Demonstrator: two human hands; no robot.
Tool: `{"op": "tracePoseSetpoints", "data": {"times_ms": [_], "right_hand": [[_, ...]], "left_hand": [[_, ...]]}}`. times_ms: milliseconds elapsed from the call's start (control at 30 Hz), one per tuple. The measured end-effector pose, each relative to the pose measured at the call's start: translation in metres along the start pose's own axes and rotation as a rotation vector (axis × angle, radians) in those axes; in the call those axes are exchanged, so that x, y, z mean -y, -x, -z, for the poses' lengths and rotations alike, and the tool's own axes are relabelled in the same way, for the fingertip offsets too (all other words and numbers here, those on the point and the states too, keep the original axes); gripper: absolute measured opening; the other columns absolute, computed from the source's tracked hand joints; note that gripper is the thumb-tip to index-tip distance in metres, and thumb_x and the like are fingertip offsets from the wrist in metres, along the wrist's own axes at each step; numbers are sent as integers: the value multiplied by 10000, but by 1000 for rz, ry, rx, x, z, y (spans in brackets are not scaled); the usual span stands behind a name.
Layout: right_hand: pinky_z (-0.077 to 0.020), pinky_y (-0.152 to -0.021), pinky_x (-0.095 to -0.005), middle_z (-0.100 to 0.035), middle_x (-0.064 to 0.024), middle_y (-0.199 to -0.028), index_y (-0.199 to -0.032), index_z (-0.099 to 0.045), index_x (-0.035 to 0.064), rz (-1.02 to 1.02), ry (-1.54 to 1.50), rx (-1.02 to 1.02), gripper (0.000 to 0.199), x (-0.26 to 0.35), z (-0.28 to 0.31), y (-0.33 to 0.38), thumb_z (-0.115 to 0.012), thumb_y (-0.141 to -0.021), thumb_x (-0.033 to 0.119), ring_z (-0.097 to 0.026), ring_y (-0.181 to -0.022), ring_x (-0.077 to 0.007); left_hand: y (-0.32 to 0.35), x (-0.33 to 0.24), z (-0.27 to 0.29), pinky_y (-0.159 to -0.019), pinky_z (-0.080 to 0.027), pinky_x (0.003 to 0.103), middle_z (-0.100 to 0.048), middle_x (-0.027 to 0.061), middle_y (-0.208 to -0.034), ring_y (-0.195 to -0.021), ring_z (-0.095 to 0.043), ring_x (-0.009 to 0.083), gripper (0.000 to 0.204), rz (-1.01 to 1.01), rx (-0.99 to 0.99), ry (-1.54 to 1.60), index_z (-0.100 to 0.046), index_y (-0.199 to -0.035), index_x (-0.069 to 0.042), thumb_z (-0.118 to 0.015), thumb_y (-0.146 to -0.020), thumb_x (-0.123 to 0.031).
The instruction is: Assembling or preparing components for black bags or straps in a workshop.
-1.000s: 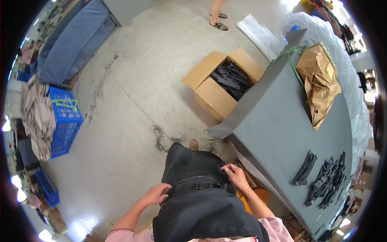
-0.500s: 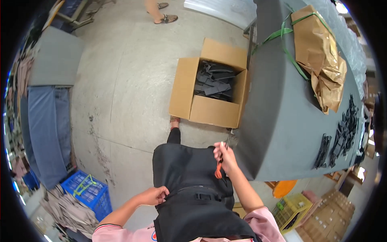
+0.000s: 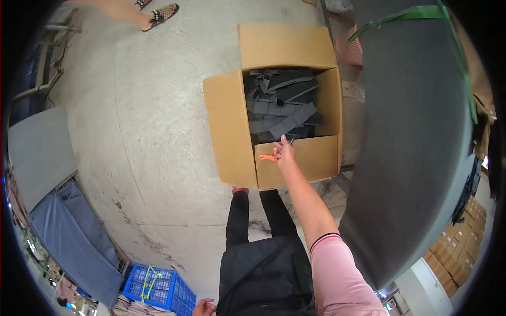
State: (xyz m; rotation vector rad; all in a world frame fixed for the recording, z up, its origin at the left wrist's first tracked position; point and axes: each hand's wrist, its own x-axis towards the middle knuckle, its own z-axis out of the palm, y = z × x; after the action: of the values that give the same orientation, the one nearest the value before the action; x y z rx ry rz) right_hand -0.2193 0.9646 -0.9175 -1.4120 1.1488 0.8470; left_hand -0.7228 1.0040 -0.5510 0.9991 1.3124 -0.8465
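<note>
In the head view, the right hand (image 3: 283, 151) reached out and down on a straight arm, with a pink sleeve (image 3: 337, 274) at the upper arm, to the near flap of an open cardboard box (image 3: 230, 131) standing on the concrete floor (image 3: 147, 131). That hand was closed around a small orange-handled tool (image 3: 268, 157), whose orange end stuck out to the left of the fingers and lay against the upper edge of the near flap; what kind of tool it was could not be told. Inside the box lay a loose heap of dark grey flat pieces (image 3: 284, 105), stacked at crossing angles and filling most of the opening, just beyond the fingertips. The left hand (image 3: 203, 307) showed only at the bottom edge, beside the dark apron (image 3: 263, 274) at the person's waist, its fingers loosely curled and holding nothing that could be seen. The box stood just beside the left edge of a grey worktable (image 3: 411, 158), which ran up the right side; a green strap (image 3: 421, 13) crossed the table's far end, and a pink basket (image 3: 349, 50) sat under its far left corner. A blue plastic crate (image 3: 158, 287) stood on the floor near the bottom, left of the apron. Another person's sandalled foot (image 3: 161, 14) stood at the far top of the floor
</note>
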Motion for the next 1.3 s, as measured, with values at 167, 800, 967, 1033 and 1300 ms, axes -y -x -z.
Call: {"op": "tracePoseSetpoints", "data": {"times_ms": [167, 800, 967, 1033, 1300], "right_hand": [[-253, -322, -185, -597, -70, -750, -844, -445, 81, 117, -231, -16, 203, 3, -8, -36, -639, -790, 106, -411, -418, -72], [-301, -389, -171, -514, 20, -653, -950, -571, 17, 337, 47, 544, 215, 70, 97, 340, -652, -753, 46, -390, -431, -32], [-283, -379, -177, -503, 33, -640, -954, -578, 11, 392, 120, 603, 225, 65, 111, 378, -661, -751, 63, -374, -433, -26], [-273, -376, -179, -488, 47, -631, -954, -577, 11, 386, 137, 610, 229, 61, 117, 387, -664, -749, 67, -361, -430, -22], [-319, -391, -185, -483, 43, -677, -970, -579, 10, 373, 282, 635, 259, 37, 133, 409, -676, -747, 99, -405, -483, -26]], "left_hand": [[-17, -42, 4, -703, -484, 275, -574, 53, -788, -743, -553, 126, 355, 141, -20, 55, -495, -1144, -73, -585, -841, -234], [-17, -367, -59, -809, -438, 296, -590, 91, -1017, -932, -549, 157, 306, -630, -69, 263, -522, -1144, -1, -470, -905, -185], [10, -381, -70, -794, -438, 279, -596, 77, -1005, -905, -559, 148, 318, -683, -17, 359, -534, -1143, -17, -475, -909, -224], [17, -383, -76, -790, -435, 278, -599, 61, -996, -904, -555, 134, 335, -701, 3, 392, -535, -1138, -15, -503, -897, -245], [21, -366, -79, -730, -444, 272, -604, 9, -938, -806, -552, 94, 235, -709, -35, 452, -565, -1039, -43, -555, -868, -203]]}}
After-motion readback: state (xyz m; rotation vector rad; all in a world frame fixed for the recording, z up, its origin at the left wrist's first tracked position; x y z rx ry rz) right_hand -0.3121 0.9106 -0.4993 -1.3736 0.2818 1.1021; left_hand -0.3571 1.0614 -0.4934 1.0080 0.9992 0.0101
